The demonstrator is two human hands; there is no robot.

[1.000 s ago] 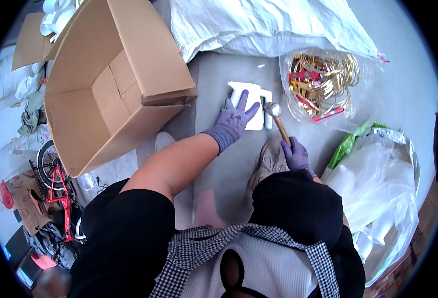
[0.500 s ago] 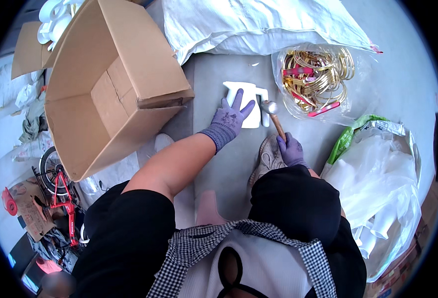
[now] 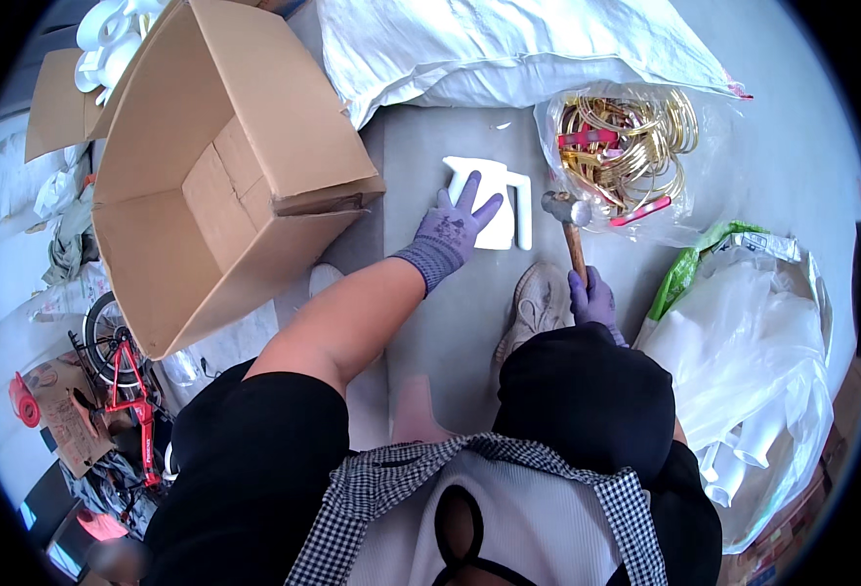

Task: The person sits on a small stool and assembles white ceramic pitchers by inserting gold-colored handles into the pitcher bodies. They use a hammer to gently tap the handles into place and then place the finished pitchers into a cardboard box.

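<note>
A white plastic jug (image 3: 499, 228) with a spout and an angular handle lies on its side on the grey floor. My left hand (image 3: 453, 230), in a purple glove, rests on its body with the fingers spread. To the right, my right hand (image 3: 594, 299), gloved the same way, grips a hammer (image 3: 574, 246) by its wooden shaft. The hammer's metal head is up, apart from the jug's handle and close to a clear bag of gold rings (image 3: 635, 156).
An open cardboard box (image 3: 186, 293) stands at the left. Along the far side lies a big white sack (image 3: 508, 49). At the right is a bag of white plastic parts (image 3: 743, 342). My shoe (image 3: 538, 303) is near the hammer. A red bicycle (image 3: 135, 400) is at the lower left.
My right hand has moved to the right with the hammer, taking its head away from the jug's handle. My left hand stays on the jug.
</note>
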